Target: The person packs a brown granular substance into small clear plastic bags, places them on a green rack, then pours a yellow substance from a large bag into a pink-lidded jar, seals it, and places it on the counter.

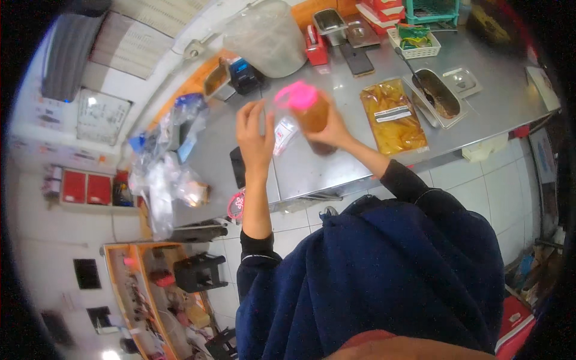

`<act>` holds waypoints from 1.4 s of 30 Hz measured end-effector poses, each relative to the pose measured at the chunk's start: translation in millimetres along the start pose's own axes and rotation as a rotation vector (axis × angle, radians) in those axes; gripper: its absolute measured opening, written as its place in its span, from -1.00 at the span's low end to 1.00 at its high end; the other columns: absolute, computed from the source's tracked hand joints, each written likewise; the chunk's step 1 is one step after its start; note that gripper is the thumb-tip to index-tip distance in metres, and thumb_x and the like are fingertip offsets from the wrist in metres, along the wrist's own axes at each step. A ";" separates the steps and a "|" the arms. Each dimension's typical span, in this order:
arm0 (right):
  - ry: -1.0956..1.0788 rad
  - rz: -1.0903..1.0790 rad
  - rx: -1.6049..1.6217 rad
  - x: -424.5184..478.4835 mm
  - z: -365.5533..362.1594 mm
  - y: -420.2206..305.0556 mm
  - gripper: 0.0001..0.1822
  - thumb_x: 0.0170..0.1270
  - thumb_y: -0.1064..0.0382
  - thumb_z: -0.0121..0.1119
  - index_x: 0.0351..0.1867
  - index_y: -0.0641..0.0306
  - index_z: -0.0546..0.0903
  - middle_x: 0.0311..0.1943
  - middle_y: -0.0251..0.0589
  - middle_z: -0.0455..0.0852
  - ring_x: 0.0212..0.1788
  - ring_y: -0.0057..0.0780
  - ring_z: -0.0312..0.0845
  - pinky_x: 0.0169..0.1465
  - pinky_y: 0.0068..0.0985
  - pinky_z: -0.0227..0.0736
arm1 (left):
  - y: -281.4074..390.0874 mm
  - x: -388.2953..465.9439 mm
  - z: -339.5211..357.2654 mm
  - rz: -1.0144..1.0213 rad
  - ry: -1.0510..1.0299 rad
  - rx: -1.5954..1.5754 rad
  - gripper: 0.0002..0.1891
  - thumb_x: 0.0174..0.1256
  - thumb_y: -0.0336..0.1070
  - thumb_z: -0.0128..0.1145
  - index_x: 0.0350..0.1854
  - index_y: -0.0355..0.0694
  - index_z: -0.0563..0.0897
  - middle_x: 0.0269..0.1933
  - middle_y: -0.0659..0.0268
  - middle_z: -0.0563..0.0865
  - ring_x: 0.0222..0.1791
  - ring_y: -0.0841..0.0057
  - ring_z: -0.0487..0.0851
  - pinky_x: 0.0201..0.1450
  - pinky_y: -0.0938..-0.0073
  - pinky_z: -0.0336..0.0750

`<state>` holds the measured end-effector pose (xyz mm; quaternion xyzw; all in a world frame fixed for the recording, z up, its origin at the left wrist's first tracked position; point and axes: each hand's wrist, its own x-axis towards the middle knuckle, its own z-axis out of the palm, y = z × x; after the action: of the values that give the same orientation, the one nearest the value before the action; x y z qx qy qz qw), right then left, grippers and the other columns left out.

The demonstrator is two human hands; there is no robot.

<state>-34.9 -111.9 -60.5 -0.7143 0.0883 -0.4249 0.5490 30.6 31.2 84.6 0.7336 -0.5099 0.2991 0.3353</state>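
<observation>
My right hand [330,126] is wrapped around a plastic bottle [312,118] with brown contents and a bright pink cap [301,94]. The bottle tilts slightly and is blurred. Just left of the cap, my left hand [254,130] is raised with its fingers apart and nothing visible in it. Behind the bottle lies a small white printed packet [285,134]. To the right, a clear bag of yellow-brown food [392,119] bearing a label rests on the steel table [306,175]. Beside it stands a steel food pan [436,96] with dark contents and a long-handled utensil [407,67].
Crumpled plastic bags [168,166] cover the table's left end. Along the back stand a large translucent tub [267,40], a red tape dispenser [316,47] and a white basket [414,47]. A dark phone [357,59] lies before them. A pink ring-shaped item [236,206] is at the front edge.
</observation>
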 end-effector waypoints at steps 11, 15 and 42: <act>-0.063 0.930 1.372 17.1 -16.2 -69.7 -0.31 -0.04 0.05 0.23 0.14 0.15 0.26 0.07 -0.15 0.39 0.12 -0.17 0.32 0.19 -0.19 0.23 | -14.4 -9.2 -45.1 -0.283 0.267 -0.069 -0.78 0.21 -0.37 0.06 -0.12 -0.30 0.54 -0.15 0.14 0.50 -0.23 0.40 0.54 -0.15 0.44 0.43; 0.085 -0.162 0.298 4.4 -18.5 -97.6 -0.13 -0.22 0.16 0.39 0.20 0.20 0.21 0.12 -0.12 0.35 0.17 -0.15 0.27 0.22 -0.29 0.19 | -16.1 -5.8 -49.4 -0.282 0.292 -0.031 -0.78 0.27 -0.38 -0.03 -0.09 -0.30 0.52 -0.11 0.12 0.48 -0.22 0.40 0.56 -0.13 0.45 0.43; -0.008 -0.112 0.000 -24.2 -13.9 -54.3 0.06 -0.34 0.27 0.41 0.28 0.19 0.03 0.08 0.07 0.32 0.10 -0.04 0.32 0.14 -0.26 0.26 | 17.2 8.1 -11.0 0.043 -0.041 -0.088 -0.82 0.12 -0.37 0.12 -0.22 -0.21 0.62 -0.20 0.21 0.59 -0.21 0.33 0.54 -0.10 0.42 0.39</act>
<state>-78.3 -86.7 -25.7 -0.7200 0.0458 -0.4520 0.5247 15.6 31.2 100.7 0.7129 -0.5449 0.2687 0.3502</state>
